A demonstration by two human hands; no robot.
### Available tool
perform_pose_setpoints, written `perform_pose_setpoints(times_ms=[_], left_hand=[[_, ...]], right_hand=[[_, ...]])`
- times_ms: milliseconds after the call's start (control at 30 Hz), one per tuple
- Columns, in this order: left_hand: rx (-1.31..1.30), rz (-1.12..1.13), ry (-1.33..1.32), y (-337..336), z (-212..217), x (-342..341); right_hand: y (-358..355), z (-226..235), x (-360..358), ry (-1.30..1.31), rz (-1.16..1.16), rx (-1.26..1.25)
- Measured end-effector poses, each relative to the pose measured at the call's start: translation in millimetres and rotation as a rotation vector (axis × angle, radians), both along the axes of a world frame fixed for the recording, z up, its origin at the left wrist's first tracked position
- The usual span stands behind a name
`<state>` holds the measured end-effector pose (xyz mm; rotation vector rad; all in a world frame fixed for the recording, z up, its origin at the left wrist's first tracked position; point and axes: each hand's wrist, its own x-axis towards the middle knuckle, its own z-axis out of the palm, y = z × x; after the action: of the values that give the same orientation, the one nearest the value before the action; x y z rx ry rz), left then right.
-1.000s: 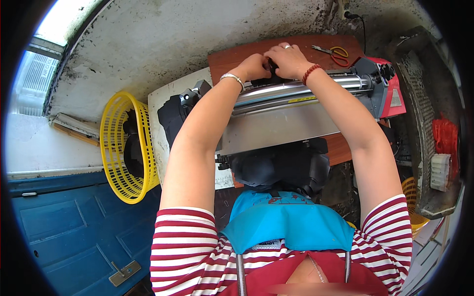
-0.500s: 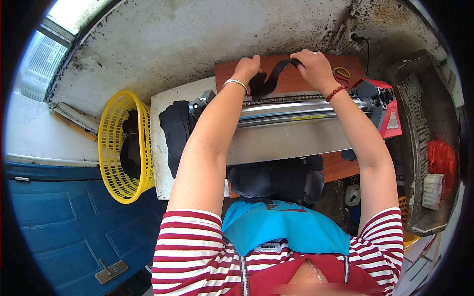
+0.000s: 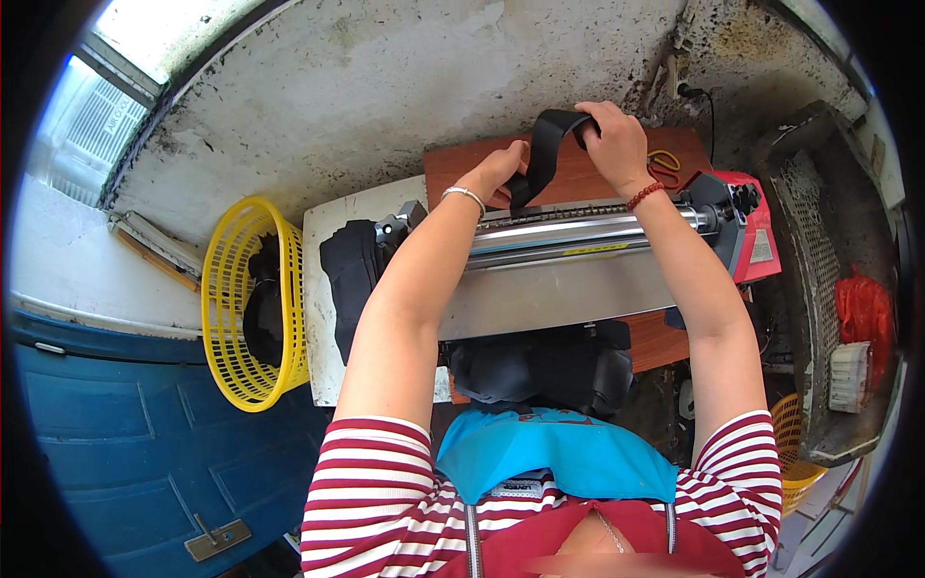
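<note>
A black flexible strip (image 3: pixel 544 159) arches up between my two hands, behind a metal roller machine (image 3: pixel 559 227) with a red end housing (image 3: pixel 756 223). My right hand (image 3: pixel 617 144) pinches the strip's upper right end. At the lower left part of the strip, my left hand (image 3: pixel 498 171) is closed around it, its fingers partly hidden. The strip's lower end reaches down to the row of rollers. Stacks of black pieces (image 3: pixel 349 275) lie to the left of the machine, and more black pieces (image 3: pixel 540 368) sit in front of it.
Scissors with orange and yellow handles (image 3: pixel 665 166) lie on the brown board (image 3: pixel 462 173) behind the machine. A yellow basket (image 3: pixel 297 318) with black pieces stands at the left. On the right is a dark worn trough (image 3: pixel 809 385) with a red bag (image 3: pixel 860 306).
The strip has been lifted into a taller arch behind the rollers. My left hand has come lower and slightly right; my right hand still grips the upper end. The whole view has shifted slightly.
</note>
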<state>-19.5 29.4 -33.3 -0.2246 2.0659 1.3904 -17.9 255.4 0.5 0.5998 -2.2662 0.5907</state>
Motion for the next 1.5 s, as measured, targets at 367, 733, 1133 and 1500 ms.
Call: perform_pose_setpoints(times_ms=[367,733,1133,1500], left_hand=[[0.485,0.478,0.281,5.9,16.2,-6.5],[-0.318,0.094,1.076,-9.1,64.4,-24.5],[-0.365,-0.001,1.054,-26.6,75.2,-1.3],[-0.538,-0.065,1.334,-9.2,-5.6,41.9]], right_hand=[[26.5,-11.0,-7.2,0.004,-0.152,0.042],[50.8,-20.7,81.1,-0.048,0.061,0.071],[7.7,-122.0,316.2,-0.580,0.344,-0.053],[-42.2,-157.2,311.3,-0.517,0.242,0.285]])
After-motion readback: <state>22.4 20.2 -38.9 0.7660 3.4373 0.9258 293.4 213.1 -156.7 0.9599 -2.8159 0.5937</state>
